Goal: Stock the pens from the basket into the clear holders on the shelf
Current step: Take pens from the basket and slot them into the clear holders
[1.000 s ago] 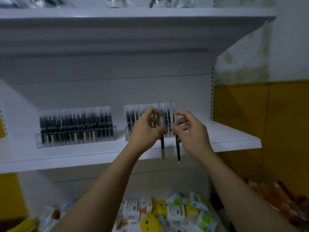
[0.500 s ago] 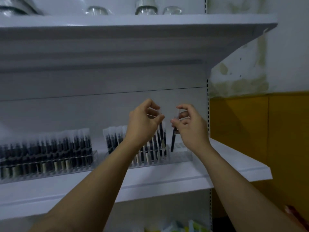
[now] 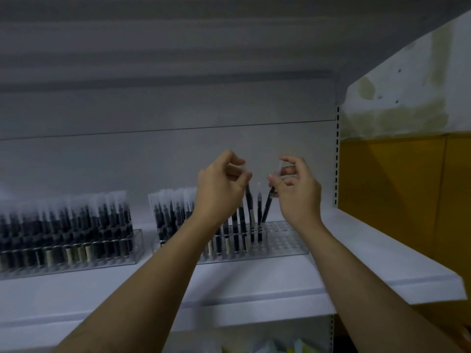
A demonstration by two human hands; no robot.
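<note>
Two clear holders stand on the white shelf (image 3: 356, 253). The left holder (image 3: 137, 250) is packed with dark pens. The right holder (image 3: 285, 245) is filled on its left side, and its right grid of holes stands bare. My left hand (image 3: 219, 189) pinches the clear cap of a dark pen (image 3: 249, 207) whose tip is down in the right holder. My right hand (image 3: 298, 189) pinches another dark pen (image 3: 267, 207), tilted, with its tip at a hole next to the last filled row. The basket is out of view.
An upper shelf overhangs closely above the hands. A yellow and stained white wall (image 3: 397, 174) lies right of the shelf upright. Pale packets (image 3: 280, 349) show below the shelf at the bottom edge.
Both hands rose from the shelf's front edge up over the right holder, carrying a pen each. The pens' tips have now come down into the holder. The view tilted upward.
</note>
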